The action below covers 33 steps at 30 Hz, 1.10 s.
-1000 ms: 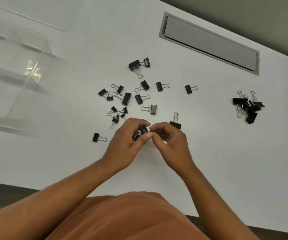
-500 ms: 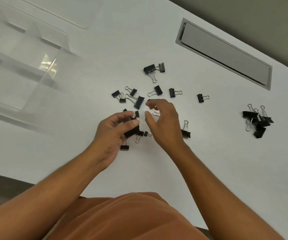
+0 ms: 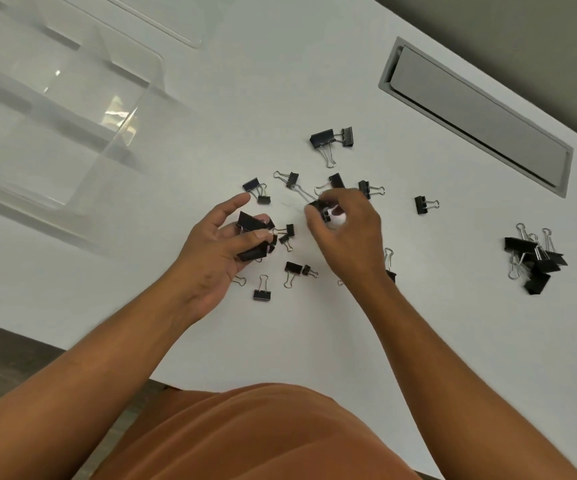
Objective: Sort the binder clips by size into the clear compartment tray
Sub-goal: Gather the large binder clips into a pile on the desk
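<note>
Several black binder clips of differing sizes lie scattered on the white table. My left hand grips a few black clips between thumb and fingers, palm turned up. To its right, my right hand pinches one clip at its fingertips, just above the scatter. The clear compartment tray stands at the upper left, and I see no clips in it. A separate pile of larger clips sits at the far right.
A grey hatch cover is set into the table at the upper right. The table's near edge runs just in front of my orange-clad lap. Loose small clips lie below my hands.
My hands separated from a shared clip. The left now keeps clips in its palm, and the right reached forward into the scatter and pinched one. The view shifted left toward the tray.
</note>
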{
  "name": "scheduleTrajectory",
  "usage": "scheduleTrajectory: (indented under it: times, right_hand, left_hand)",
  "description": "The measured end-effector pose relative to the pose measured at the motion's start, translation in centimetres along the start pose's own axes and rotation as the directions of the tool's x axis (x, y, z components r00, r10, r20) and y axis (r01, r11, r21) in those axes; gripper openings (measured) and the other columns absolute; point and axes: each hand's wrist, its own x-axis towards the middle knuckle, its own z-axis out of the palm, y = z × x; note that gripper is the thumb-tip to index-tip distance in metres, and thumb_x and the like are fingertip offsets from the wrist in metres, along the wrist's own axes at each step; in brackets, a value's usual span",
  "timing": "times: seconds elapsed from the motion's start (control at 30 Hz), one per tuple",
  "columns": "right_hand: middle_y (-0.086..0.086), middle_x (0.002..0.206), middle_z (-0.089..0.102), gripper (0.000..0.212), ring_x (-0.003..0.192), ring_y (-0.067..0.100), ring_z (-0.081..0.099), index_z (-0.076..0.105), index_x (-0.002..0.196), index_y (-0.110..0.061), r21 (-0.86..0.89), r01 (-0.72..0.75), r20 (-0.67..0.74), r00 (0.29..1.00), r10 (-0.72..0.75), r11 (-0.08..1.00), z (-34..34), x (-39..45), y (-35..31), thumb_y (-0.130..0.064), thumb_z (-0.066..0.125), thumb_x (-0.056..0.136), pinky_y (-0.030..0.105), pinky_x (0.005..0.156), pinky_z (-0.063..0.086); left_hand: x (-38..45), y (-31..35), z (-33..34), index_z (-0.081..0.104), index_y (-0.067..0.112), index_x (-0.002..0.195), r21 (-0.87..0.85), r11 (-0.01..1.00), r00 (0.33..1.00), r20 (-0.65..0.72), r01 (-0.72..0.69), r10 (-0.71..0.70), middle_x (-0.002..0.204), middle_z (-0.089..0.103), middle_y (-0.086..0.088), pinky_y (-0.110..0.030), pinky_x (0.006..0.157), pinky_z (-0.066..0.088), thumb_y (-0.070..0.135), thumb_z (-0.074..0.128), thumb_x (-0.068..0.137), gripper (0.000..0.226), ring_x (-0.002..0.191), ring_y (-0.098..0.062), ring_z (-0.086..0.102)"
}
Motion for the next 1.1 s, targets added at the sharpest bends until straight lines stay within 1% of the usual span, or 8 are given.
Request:
scheduleTrajectory:
  times: [0.13,0.23,0.43,0.5,0.67,0.77,0.97,1.1]
  right_hand:
    - [-0.001,0.093,0.066,0.016,0.086,0.012,0.061,0.064,0.098,-0.018,0.328,-0.143,-0.092,0.979,0.182,0.934,-2.0,-3.1,-0.6,-0.031,0.056,0.102,0.034,0.076,0.051]
    - [-0.002,0.090,0.065,0.022,0.081,0.014,0.061,0.064,0.099,-0.016,0.509,-0.297,-0.018,0.935,0.355,0.808,-2.0,-5.7,-1.0,-0.032,0.050,0.104,0.036,0.072,0.051]
    - [0.009,0.092,0.063,0.023,0.086,0.024,0.071,0.065,0.097,-0.007,0.821,-0.519,0.291,0.737,0.610,0.236,-2.0,-8.7,-1.7,0.002,0.045,0.103,0.036,0.075,0.060]
    - [0.009,0.090,0.061,0.030,0.087,0.024,0.068,0.065,0.097,-0.007,0.832,-0.528,0.300,0.685,0.664,0.170,-2.7,-9.4,-1.0,0.011,0.041,0.098,0.033,0.073,0.059]
    - [0.008,0.091,0.061,0.035,0.071,0.019,0.054,0.068,0.095,-0.010,0.828,-0.543,0.252,0.588,0.769,0.143,-5.4,-11.3,2.4,0.009,0.038,0.093,0.030,0.058,0.044]
    - [0.008,0.091,0.064,0.025,0.072,0.021,0.054,0.070,0.097,-0.011,0.792,-0.577,0.228,0.583,0.780,0.199,-7.0,-13.0,4.4,-0.002,0.046,0.098,0.031,0.057,0.043]
    - [0.007,0.107,0.072,0.035,0.082,0.015,0.071,0.069,0.116,-0.018,0.694,-0.588,0.080,0.637,0.767,0.416,-9.8,-15.8,9.3,0.006,0.054,0.096,0.035,0.081,0.060]
    - [-0.008,0.117,0.070,0.042,0.099,0.001,0.070,0.062,0.131,-0.027,0.466,-0.523,-0.065,0.784,0.617,0.714,-12.7,-16.9,14.0,-0.002,0.066,0.097,0.020,0.085,0.057]
  left_hand:
    - [0.1,-0.1,0.5,0.063,0.010,0.132,-0.018,0.995,0.995,-0.027,0.094,-0.095,0.119,0.075,-0.017,-0.033,0.072,0.062,-0.002,0.069,0.094,0.040,0.083,-0.023,0.073]
    - [0.0,-0.7,1.6,0.067,0.012,0.125,0.056,0.985,0.987,-0.021,0.161,-0.160,0.122,0.069,-0.019,-0.033,0.065,0.060,0.006,0.072,0.094,0.032,0.079,-0.021,0.071]
    - [-0.7,-2.7,4.4,0.062,0.018,0.127,0.283,0.948,0.989,-0.011,0.143,-0.146,0.106,0.065,-0.007,-0.030,0.060,0.057,0.015,0.081,0.090,0.042,0.071,-0.019,0.063]
    - [-0.9,-3.8,5.3,0.062,0.023,0.127,0.357,0.924,0.988,0.022,0.133,-0.151,0.109,0.066,-0.006,-0.032,0.066,0.059,0.012,0.080,0.091,0.042,0.075,-0.019,0.065]
    - [-1.9,-7.0,7.9,0.063,0.043,0.128,0.597,0.802,0.986,0.119,0.025,-0.119,0.121,0.068,-0.003,-0.051,0.102,0.057,0.008,0.079,0.084,0.059,0.102,-0.031,0.073]
    - [-2.9,-9.6,10.2,0.059,0.048,0.136,0.679,0.732,0.976,0.190,-0.050,-0.110,0.114,0.069,0.004,-0.046,0.097,0.058,0.004,0.072,0.092,0.063,0.098,-0.026,0.075]
    - [-3.4,-15.4,15.3,0.054,0.042,0.145,0.751,0.617,0.951,0.310,-0.234,-0.017,0.098,0.073,0.008,-0.009,0.069,0.051,0.000,0.057,0.097,0.064,0.084,-0.009,0.074]
    - [-2.8,-18.5,19.0,0.049,0.033,0.153,0.768,0.549,0.929,0.366,-0.330,0.046,0.113,0.069,0.001,-0.018,0.070,0.056,-0.006,0.053,0.097,0.068,0.079,-0.017,0.070]
